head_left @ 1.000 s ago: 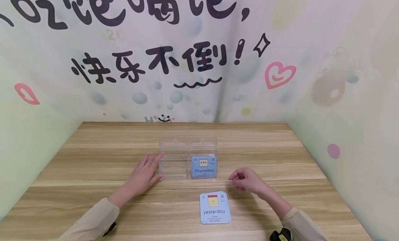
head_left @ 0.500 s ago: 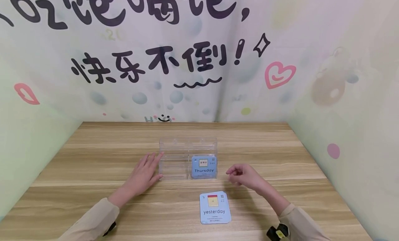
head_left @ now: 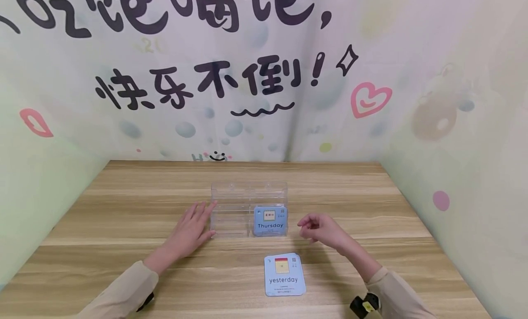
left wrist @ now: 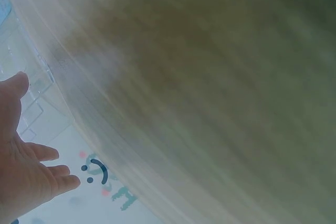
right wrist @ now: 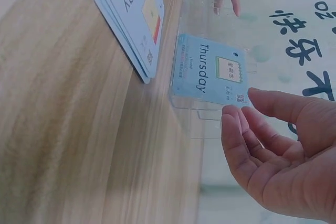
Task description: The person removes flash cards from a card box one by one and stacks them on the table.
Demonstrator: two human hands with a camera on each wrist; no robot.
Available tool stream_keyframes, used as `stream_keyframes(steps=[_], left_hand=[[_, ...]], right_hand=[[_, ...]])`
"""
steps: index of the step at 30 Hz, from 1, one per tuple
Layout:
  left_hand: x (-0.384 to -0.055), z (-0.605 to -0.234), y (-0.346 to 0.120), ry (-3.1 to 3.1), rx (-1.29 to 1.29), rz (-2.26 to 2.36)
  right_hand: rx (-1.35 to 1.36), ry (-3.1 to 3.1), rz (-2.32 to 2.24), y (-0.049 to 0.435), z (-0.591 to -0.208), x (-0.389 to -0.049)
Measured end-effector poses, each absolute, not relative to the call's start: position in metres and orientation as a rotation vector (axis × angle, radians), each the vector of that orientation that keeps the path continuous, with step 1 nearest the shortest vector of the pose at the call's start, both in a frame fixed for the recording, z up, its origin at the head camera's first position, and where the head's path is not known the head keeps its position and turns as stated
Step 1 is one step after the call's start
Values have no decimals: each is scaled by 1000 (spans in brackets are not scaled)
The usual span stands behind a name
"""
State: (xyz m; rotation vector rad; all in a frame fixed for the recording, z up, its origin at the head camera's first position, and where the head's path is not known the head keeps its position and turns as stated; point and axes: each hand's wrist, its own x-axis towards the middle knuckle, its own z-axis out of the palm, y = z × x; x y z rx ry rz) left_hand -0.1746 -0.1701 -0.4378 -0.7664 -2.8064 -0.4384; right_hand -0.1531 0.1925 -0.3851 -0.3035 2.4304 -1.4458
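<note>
A clear plastic card holder (head_left: 230, 222) stands on the table, with a blue "Thursday" card (head_left: 270, 221) in its lower right pocket. My left hand (head_left: 186, 232) lies at the holder's left side, fingers spread, thumb and fingertips touching its edge. To the right of the holder, my right hand (head_left: 323, 231) hovers with loosely bent fingers and nothing between them. In the right wrist view, those fingertips appear just beside the corner of the Thursday card (right wrist: 210, 72). In front of the holder lies a small stack of blue cards (head_left: 284, 274), its top one reading "yesterday".
The wooden table (head_left: 136, 204) meets a printed curtain (head_left: 247, 126) at its back edge, and pale curtains hang at both sides. A dark strap with a small device (head_left: 365, 305) sits at the right wrist.
My right hand has shifted slightly left and up, closer to the holder's right side. The left hand, the holder and the cards have kept their places.
</note>
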Motion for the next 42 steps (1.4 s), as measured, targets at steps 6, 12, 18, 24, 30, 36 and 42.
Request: stream_keyframes(steps=[6,12,18,24,30,36,42], left_hand=[[-175,-437,-170,-2811,-768,-438],[-174,-436,-170,-2815,-767,-443],[-174,-436,-170,-2812,-768,-429],[-175,-437,-171,-2809,-767,-434],[-175,-437,-170,-2810,-765,-455],[-175,-437,-170,-2807,-766,-471],[-175,-437,-170,-2809,-765,-471]], right_hand=[[-325,2453,-1425,190,-381,-156],[-384,2482,-1427,184,-378,-158],[-407,2534,-1393,181,-377,-165],[-435,2556,-1380,179,-374,-167],[-438,2574,-1387,178,-373,-170],[-418,2616,-1401,175,-373,-175],[-404,2661,-1404,174,-373,-178]])
